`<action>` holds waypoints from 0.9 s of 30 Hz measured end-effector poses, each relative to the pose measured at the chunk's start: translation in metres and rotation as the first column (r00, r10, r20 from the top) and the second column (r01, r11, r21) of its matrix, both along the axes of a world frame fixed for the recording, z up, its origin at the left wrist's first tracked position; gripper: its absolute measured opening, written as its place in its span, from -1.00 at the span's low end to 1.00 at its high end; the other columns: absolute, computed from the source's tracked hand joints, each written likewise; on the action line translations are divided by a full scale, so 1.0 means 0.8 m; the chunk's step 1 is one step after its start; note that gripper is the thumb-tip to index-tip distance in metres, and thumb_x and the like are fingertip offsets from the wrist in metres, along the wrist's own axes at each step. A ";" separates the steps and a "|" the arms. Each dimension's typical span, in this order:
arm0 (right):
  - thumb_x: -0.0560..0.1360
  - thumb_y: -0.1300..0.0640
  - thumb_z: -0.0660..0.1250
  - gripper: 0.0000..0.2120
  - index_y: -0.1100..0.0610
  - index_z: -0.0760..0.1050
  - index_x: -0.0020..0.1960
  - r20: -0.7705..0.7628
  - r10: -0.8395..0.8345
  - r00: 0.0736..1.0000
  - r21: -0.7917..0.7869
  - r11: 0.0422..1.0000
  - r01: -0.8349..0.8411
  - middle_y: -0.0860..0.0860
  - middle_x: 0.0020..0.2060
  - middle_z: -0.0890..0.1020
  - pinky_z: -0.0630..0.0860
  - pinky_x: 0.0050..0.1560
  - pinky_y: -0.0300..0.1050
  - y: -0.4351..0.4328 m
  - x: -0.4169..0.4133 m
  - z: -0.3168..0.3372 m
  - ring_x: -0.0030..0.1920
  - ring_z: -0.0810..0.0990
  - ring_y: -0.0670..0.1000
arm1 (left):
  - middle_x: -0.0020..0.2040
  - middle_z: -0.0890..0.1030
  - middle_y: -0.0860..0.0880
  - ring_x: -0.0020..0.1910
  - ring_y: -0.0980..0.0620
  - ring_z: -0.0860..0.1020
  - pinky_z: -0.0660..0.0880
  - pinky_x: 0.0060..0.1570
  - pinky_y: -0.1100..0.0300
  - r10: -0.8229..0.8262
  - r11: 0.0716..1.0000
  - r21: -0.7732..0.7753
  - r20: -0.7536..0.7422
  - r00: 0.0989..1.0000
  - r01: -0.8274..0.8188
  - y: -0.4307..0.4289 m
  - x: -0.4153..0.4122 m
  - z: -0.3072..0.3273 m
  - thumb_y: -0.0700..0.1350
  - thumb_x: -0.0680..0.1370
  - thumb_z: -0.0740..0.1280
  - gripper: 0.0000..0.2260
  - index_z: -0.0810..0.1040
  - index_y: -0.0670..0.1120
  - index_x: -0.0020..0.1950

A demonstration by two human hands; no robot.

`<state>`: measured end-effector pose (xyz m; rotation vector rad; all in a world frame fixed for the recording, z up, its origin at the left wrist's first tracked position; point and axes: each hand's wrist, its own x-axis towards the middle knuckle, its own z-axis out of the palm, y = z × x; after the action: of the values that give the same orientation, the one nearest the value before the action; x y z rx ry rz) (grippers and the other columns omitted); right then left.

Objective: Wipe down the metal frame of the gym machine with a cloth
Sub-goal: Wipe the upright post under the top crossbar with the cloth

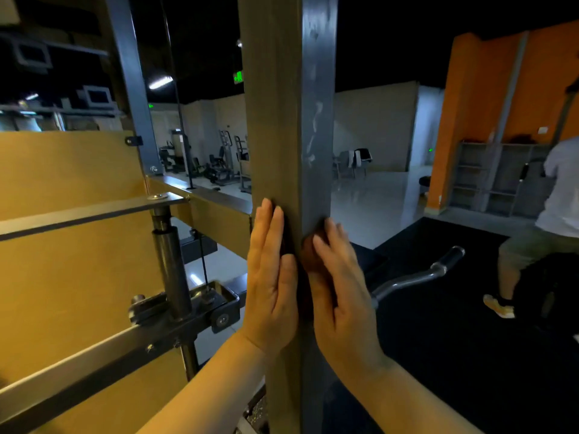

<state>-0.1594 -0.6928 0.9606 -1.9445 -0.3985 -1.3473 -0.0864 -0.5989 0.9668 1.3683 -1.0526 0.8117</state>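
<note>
Pressing on the upright metal post [285, 120] of the machine's frame, you have one hand on each side of it, at about the same height. Your left hand [271, 277] lies flat on the post's left face, fingers [266, 227] straight and close together. Your right hand [341, 296] lies against the right face, its fingers straight and slightly spread, pushing a dark reddish cloth [308, 255] onto the post's front corner. The cloth shows only as a bunched patch between your two hands. Left of the post stands a yellow panel [62, 170]. To the right, a curved bar [416, 275] with a dark grip shows above the black floor mat [454, 355], and another person [557, 195] stands at the far right.
</note>
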 end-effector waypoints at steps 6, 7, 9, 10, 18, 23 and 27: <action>0.72 0.11 0.10 -0.57 0.06 0.23 0.58 0.072 0.014 0.997 0.157 0.987 -0.025 -0.13 0.62 0.19 0.16 0.59 -0.12 0.011 0.018 0.054 0.63 0.11 -0.02 | 0.58 0.27 -0.11 0.60 -0.01 0.25 0.22 0.59 0.00 0.042 0.989 -0.140 -0.045 0.998 -0.048 -0.012 -0.003 0.072 -0.16 0.70 0.10 -0.59 0.29 -0.12 0.57; 0.72 0.07 0.08 -0.56 0.07 0.21 0.59 0.074 0.027 0.997 0.121 0.992 -0.036 -0.13 0.63 0.18 0.13 0.59 -0.15 0.011 0.019 0.048 0.64 0.10 -0.01 | 0.61 0.23 -0.10 0.62 0.00 0.21 0.20 0.60 -0.04 0.023 0.992 -0.124 -0.033 0.999 -0.027 -0.013 -0.002 0.080 -0.13 0.71 0.09 -0.58 0.27 -0.09 0.59; 0.72 0.03 0.08 -0.56 0.10 0.23 0.58 0.083 0.017 0.996 0.046 0.999 -0.021 -0.09 0.62 0.20 0.11 0.58 -0.21 0.004 0.018 0.052 0.64 0.09 -0.01 | 0.66 0.15 -0.08 0.66 -0.03 0.12 0.14 0.62 -0.18 -0.042 0.996 -0.082 -0.009 0.999 0.041 -0.013 0.002 0.095 -0.08 0.71 0.07 -0.55 0.20 -0.06 0.62; 0.72 0.04 0.09 -0.57 0.11 0.26 0.57 0.093 0.001 0.996 0.018 1.000 -0.002 -0.05 0.62 0.23 0.11 0.57 -0.22 -0.001 0.019 0.065 0.64 0.10 -0.01 | 0.68 0.12 -0.08 0.67 -0.06 0.09 0.12 0.61 -0.24 -0.066 0.996 -0.062 0.005 0.998 0.066 -0.012 0.006 0.102 -0.07 0.71 0.07 -0.54 0.17 -0.07 0.63; 0.73 0.10 0.12 -0.56 0.03 0.25 0.60 0.114 -0.026 0.993 0.023 0.999 0.024 -0.13 0.62 0.19 0.06 0.57 -0.27 0.000 0.028 0.146 0.64 0.05 -0.09 | 0.71 0.05 0.06 0.68 0.11 0.01 0.07 0.63 -0.20 -0.054 0.998 -0.030 0.039 0.998 0.055 -0.009 0.022 0.183 -0.01 0.73 0.04 -0.52 0.07 0.06 0.66; 0.69 0.12 0.14 -0.51 -0.12 0.21 0.58 0.156 -0.027 0.987 0.035 0.999 0.022 -0.23 0.61 0.17 0.03 0.55 -0.32 0.005 0.034 0.159 0.63 0.05 -0.11 | 0.70 0.06 0.16 0.66 0.19 0.01 0.04 0.65 -0.13 -0.034 0.999 -0.006 0.094 0.995 0.035 -0.006 0.031 0.235 0.06 0.72 0.04 -0.53 0.08 0.14 0.64; 0.70 0.04 0.07 -0.56 -0.20 0.16 0.56 0.185 0.021 0.982 -0.007 1.000 -0.020 -0.29 0.59 0.15 0.01 0.54 -0.37 -0.003 0.037 0.240 0.60 0.02 -0.25 | 0.68 0.05 0.25 0.64 0.28 0.01 0.03 0.66 -0.01 -0.041 0.999 -0.010 0.111 0.993 0.042 -0.009 0.026 0.289 0.03 0.74 0.06 -0.55 0.08 0.18 0.63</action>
<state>-0.1298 -0.6950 1.1529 -1.8197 -0.5107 -1.5206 -0.0657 -0.6060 1.1983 1.2990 -1.1569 0.8700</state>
